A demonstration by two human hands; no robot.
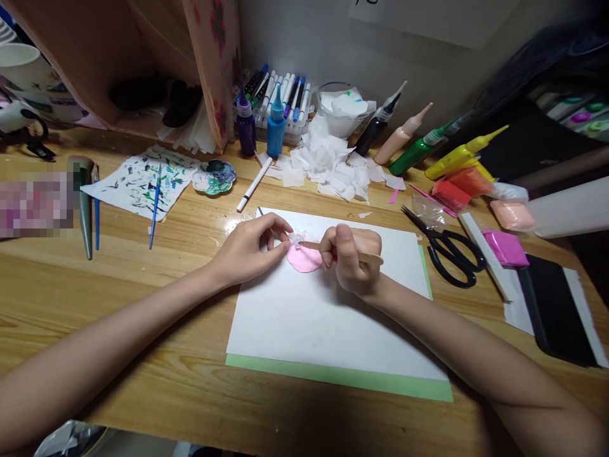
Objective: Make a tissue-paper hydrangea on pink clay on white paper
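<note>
One glossy table of yellow-brown grained wood point(166, 381): pale glare lay left of its middle, and shadow darkened its near edge. One plain grey wall point(304, 38) stood beyond the back edge, bearing a white paper sheet point(432, 19). One peach-pink, open-fronted box unit with dark red patches point(214, 63) occupied the back left.

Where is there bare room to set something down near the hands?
Bare wood shows between the paintbrushes and the left forearm. The white paper is also free below the pink disc. It's crowded at the back, with paint bottles and paper scraps, and on the right, around the scissors.
</note>
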